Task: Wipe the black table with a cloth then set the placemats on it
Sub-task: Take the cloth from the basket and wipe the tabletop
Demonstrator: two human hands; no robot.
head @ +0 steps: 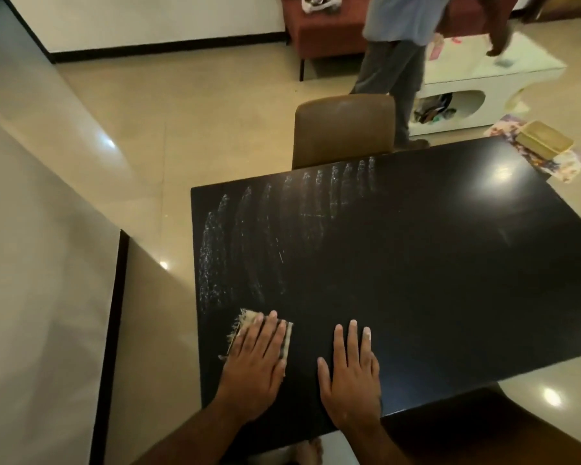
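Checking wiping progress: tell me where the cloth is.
Head view: the frayed cloth lies under the left hand on the black table, near-left corner, beside the right hand, below the white streaks.

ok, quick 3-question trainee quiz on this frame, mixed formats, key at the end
1. True or false: the left hand lies flat on the cloth.
2. What does the right hand touch? A) the cloth B) the bare table C) nothing, it hovers
3. Fill in: the pale streaks lie on the table's ___ part, as the wearer sees it.
Key: 1 true; 2 B; 3 left.
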